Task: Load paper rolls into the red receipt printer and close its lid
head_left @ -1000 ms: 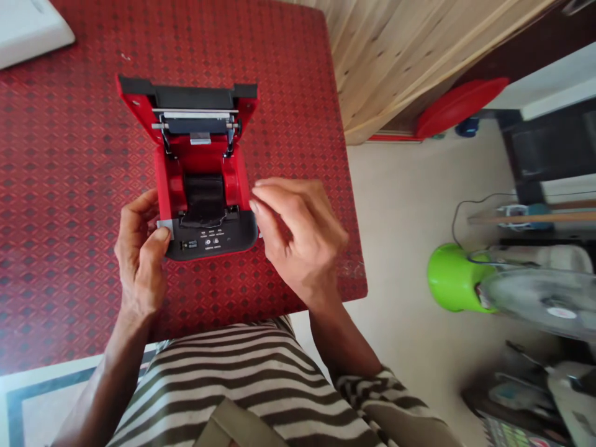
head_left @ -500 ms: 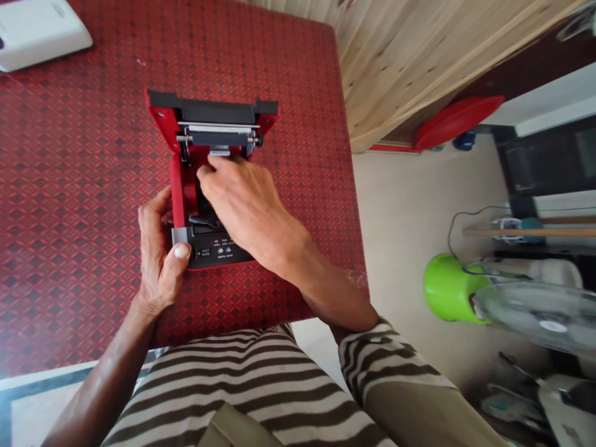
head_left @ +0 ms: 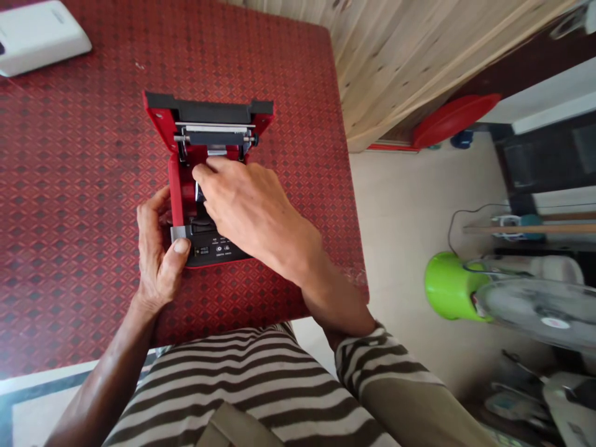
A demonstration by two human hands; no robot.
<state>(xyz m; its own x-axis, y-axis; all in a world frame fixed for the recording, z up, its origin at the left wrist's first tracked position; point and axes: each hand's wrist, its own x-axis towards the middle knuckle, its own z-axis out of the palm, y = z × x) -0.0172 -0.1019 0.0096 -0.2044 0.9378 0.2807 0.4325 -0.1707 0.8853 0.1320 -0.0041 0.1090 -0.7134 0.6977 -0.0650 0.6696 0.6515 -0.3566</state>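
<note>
A red and black machine [head_left: 176, 195], which looks like a small label printer, stands on the table with its lid [head_left: 212, 112] raised. Under the lid run a black roller [head_left: 216, 138] and a pale strip. My left hand [head_left: 161, 248] is closed round the machine's left front corner, thumb on top by the printed panel [head_left: 209, 248]. Reaching into the open body from the right, my right hand [head_left: 251, 208] has its fingers bent down inside. Beside those fingers a small shiny edge shows; my hand hides the rest of whatever it holds.
A patterned red table [head_left: 93, 186] carries a white device [head_left: 40, 37] at its far left. Past the table's right edge are a wooden panel [head_left: 400, 62], a green bucket [head_left: 444, 285], a fan [head_left: 549, 313] and a red basin [head_left: 456, 118].
My right hand has shifted slightly inside the machine, and a shiny edge now shows beside its fingers. My left hand keeps its grip. The view has moved a little.
</note>
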